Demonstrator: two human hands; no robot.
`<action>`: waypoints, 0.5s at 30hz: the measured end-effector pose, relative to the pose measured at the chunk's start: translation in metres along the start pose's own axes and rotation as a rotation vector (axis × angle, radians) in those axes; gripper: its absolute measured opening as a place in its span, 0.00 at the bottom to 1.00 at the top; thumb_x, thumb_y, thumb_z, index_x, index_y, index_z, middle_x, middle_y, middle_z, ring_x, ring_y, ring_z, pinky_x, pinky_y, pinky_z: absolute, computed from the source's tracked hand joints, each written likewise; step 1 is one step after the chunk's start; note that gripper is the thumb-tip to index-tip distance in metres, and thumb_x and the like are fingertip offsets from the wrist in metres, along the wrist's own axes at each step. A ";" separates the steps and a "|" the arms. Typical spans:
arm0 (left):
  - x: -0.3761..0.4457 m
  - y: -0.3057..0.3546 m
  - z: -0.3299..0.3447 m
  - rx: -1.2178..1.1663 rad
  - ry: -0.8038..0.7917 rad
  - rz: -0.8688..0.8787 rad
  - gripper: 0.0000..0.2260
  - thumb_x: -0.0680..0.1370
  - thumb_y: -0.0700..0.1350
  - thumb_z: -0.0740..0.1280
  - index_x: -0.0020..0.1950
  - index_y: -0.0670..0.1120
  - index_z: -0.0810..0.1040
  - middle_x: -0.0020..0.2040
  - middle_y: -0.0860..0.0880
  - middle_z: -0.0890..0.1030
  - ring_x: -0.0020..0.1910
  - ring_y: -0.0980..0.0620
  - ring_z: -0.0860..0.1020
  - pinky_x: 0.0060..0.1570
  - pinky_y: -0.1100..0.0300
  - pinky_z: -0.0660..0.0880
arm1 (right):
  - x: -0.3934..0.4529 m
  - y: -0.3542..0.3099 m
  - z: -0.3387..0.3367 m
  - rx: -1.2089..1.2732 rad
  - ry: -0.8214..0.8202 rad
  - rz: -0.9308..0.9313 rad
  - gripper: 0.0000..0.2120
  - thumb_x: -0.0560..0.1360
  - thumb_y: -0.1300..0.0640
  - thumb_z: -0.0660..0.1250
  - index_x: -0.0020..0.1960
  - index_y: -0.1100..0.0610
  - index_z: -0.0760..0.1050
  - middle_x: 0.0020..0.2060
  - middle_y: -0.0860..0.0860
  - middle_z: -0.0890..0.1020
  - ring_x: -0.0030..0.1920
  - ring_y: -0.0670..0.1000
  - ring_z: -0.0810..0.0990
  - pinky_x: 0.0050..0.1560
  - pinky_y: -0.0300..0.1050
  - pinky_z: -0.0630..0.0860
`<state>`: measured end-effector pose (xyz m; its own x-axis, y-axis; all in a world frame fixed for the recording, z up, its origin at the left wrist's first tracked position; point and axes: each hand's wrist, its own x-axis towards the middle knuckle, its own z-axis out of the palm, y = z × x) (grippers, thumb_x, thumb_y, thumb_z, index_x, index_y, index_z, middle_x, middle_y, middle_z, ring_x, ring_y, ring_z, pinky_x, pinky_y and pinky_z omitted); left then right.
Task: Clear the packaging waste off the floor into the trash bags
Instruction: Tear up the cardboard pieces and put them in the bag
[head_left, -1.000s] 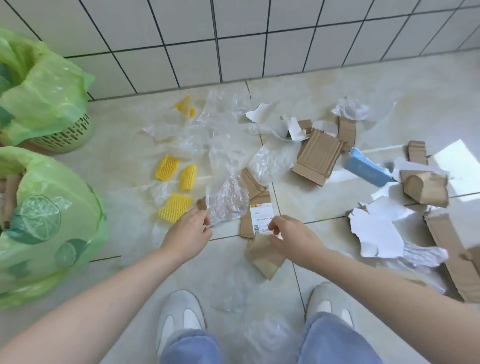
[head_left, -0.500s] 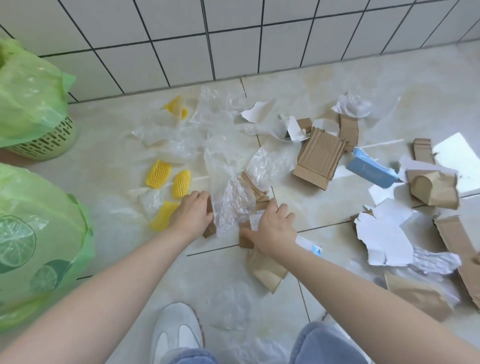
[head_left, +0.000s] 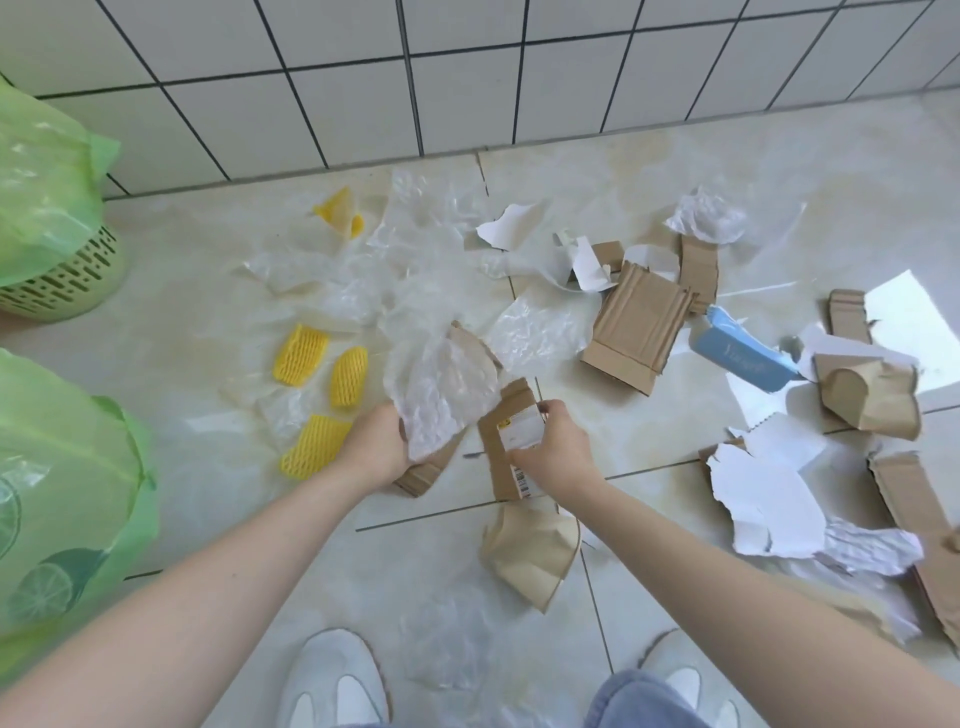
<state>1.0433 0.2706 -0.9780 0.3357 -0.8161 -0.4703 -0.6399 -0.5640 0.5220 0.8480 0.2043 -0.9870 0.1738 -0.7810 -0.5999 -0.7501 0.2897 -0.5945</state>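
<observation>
- Left hand (head_left: 375, 446) closed on a sheet of bubble wrap (head_left: 441, 389) together with a cardboard scrap (head_left: 423, 475) under it; both lifted slightly off the floor (head_left: 597, 171).
- Right hand (head_left: 553, 452) gripping a cardboard piece with a white label (head_left: 511, 436), just beside the bubble wrap.
- Crumpled brown paper (head_left: 530, 551) lies on the floor directly below the right hand, in front of the white shoes (head_left: 332, 680).
- Three yellow foam nets (head_left: 301, 353) left of the left hand; a fourth yellow scrap (head_left: 340, 213) near the wall.
- Clear plastic film (head_left: 426, 208) spread across the middle of the floor.
- Right side: ribbed cardboard panel (head_left: 636, 327), blue box (head_left: 743, 358), torn white paper (head_left: 763, 499), more brown scraps, all still on the floor.
- Two green trash bags at far left: near one (head_left: 67, 483) with lemon print, far one (head_left: 47, 176) lining a pale slotted basket (head_left: 67, 280). Both well apart from the litter in the hands.
</observation>
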 end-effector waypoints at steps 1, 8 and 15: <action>-0.002 0.002 -0.002 -0.093 -0.039 -0.012 0.13 0.71 0.43 0.74 0.54 0.43 0.78 0.48 0.46 0.81 0.52 0.44 0.79 0.49 0.55 0.74 | -0.001 -0.003 -0.004 0.002 -0.004 -0.003 0.17 0.70 0.61 0.68 0.59 0.59 0.71 0.45 0.54 0.80 0.38 0.48 0.75 0.31 0.36 0.71; -0.029 0.014 -0.009 -0.669 -0.144 -0.246 0.15 0.70 0.43 0.73 0.56 0.45 0.77 0.50 0.47 0.83 0.48 0.48 0.80 0.46 0.56 0.74 | -0.019 -0.018 -0.032 0.231 0.023 -0.085 0.05 0.72 0.58 0.66 0.45 0.56 0.80 0.42 0.52 0.84 0.46 0.54 0.82 0.43 0.46 0.79; -0.054 0.040 0.013 -0.979 -0.366 -0.354 0.11 0.72 0.35 0.71 0.54 0.40 0.78 0.44 0.44 0.85 0.39 0.50 0.84 0.36 0.62 0.78 | -0.017 0.009 -0.078 0.337 0.172 -0.055 0.06 0.71 0.57 0.67 0.46 0.53 0.80 0.43 0.50 0.85 0.46 0.53 0.83 0.49 0.51 0.81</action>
<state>0.9903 0.2939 -0.9408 0.0637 -0.5935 -0.8023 0.3302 -0.7461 0.5782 0.7884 0.1768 -0.9404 0.0772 -0.8735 -0.4806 -0.4855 0.3881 -0.7834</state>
